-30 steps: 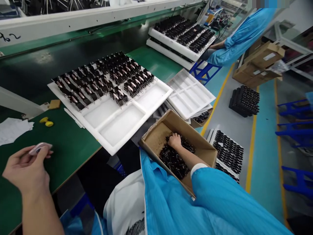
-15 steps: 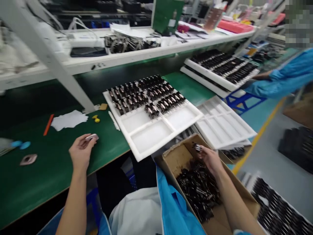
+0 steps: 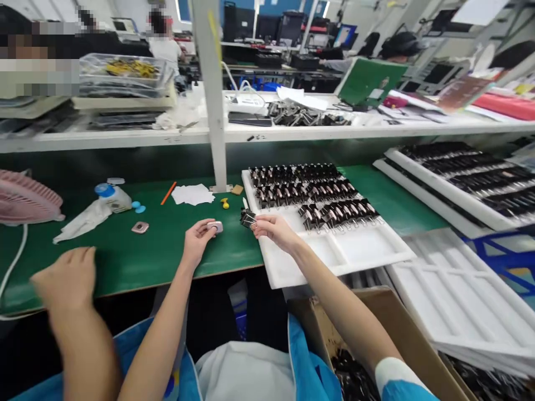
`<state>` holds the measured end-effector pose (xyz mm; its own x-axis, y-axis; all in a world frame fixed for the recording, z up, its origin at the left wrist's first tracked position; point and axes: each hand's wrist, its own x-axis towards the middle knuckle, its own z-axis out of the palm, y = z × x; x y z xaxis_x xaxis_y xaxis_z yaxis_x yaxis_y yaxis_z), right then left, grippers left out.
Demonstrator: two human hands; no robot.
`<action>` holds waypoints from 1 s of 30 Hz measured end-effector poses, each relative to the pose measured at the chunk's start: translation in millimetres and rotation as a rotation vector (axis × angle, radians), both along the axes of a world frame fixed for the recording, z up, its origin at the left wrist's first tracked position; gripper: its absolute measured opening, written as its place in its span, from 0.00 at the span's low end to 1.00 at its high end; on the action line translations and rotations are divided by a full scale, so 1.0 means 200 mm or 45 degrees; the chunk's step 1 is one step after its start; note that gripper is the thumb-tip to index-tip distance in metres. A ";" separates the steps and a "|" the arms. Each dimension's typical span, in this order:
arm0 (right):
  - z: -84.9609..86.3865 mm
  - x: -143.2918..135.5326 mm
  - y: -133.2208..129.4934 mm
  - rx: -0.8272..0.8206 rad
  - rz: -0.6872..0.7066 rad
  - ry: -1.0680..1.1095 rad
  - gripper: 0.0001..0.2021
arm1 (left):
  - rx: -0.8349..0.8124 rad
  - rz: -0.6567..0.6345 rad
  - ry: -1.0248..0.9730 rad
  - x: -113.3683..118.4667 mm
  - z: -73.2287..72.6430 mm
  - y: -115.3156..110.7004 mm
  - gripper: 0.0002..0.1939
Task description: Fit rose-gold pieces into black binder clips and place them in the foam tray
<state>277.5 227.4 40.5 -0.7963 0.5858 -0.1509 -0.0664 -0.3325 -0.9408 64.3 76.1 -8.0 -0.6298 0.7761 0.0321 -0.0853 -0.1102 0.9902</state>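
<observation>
My left hand [image 3: 194,243] pinches a small pink metallic case with rounded corners [image 3: 217,226], just above the green bench top. Facing it from the right, my right hand [image 3: 278,231] grips a black binder clip [image 3: 248,218] by its silver wire handles. A small gap separates clip and case. Beneath my right wrist lies a white partitioned tray [image 3: 288,274], with rows of black binder clips [image 3: 351,214] clamped on pink pieces. A cardboard box [image 3: 378,312] of loose black clips stands below my right forearm. A second pink case [image 3: 140,227] rests farther left on the bench.
Another person's hand [image 3: 69,278] is at the bench's left edge, near a pink fan [image 3: 29,197]. A bottle [image 3: 119,199], white paper [image 3: 193,194] and a yellow piece [image 3: 225,203] lie behind. Stacked white trays [image 3: 468,289] stand right; a shelf post [image 3: 215,100] rises ahead.
My right hand has come up from the cardboard box to beside my left hand, carrying the binder clip. The view has swung left, and another person's hand now shows at left.
</observation>
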 end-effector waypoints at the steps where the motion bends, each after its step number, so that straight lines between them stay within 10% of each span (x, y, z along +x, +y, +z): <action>1: -0.01 -0.06 0.00 -0.002 0.014 -0.023 0.24 | 0.003 0.007 -0.006 -0.03 0.03 -0.03 0.28; 9: -0.10 -0.17 -0.05 0.408 0.002 -0.121 0.26 | 0.099 0.218 -0.070 -0.60 0.31 -0.54 0.22; 18: -0.13 -0.13 -0.07 0.755 0.149 -0.263 0.28 | 0.007 -0.184 -0.231 0.01 0.04 -0.07 0.26; 30: -0.13 -0.16 -0.08 0.964 0.214 -0.269 0.23 | 0.003 -0.242 -0.246 0.00 0.01 -0.05 0.25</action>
<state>246.1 210.8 15.3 -0.8820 0.4641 0.0821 0.1322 0.4108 -0.9021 63.4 66.6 -7.0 -0.4676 0.8809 -0.0724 -0.2918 -0.0765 0.9534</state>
